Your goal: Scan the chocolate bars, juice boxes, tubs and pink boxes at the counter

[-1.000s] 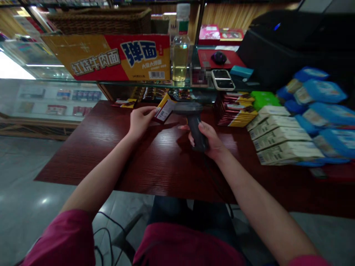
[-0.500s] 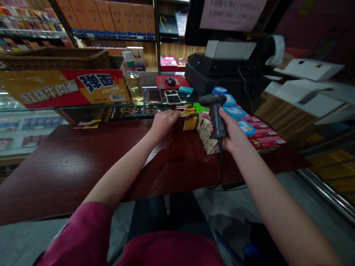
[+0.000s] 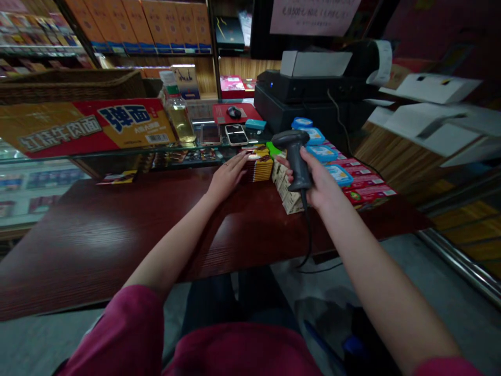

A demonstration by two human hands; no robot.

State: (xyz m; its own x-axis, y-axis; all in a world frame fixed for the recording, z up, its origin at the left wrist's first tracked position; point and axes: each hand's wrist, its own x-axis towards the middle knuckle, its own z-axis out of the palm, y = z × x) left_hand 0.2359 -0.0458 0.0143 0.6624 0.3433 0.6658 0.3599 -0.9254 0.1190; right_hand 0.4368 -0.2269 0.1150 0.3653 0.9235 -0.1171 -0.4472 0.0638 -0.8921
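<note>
My right hand (image 3: 319,180) is wrapped round the handle of a dark grey barcode scanner (image 3: 298,162), held upright with its head facing left and its cable hanging down. My left hand (image 3: 227,176) lies with fingers stretched out against the left side of a stack of yellow-and-brown packets (image 3: 261,169); nothing shows in its grasp. Beside the stack, partly behind the scanner, stand small cream printed boxes (image 3: 282,185) in a row. A bright green item (image 3: 274,149) sits behind them. To the right, blue-lidded tubs (image 3: 323,153) line up next to red packages (image 3: 370,183).
A glass shelf behind the brown counter (image 3: 117,224) carries a phone (image 3: 237,134), a bottle of yellowish liquid (image 3: 178,112) and a noodle carton (image 3: 90,125). A mouse (image 3: 234,112) lies on a red mat. Black checkout equipment (image 3: 309,99) stands at back right. One flat packet (image 3: 117,178) lies at left.
My left hand's fingers have straightened and flattened along the packet stack. My right hand keeps hold of the scanner. The whole view has shifted slightly, so things appear further left.
</note>
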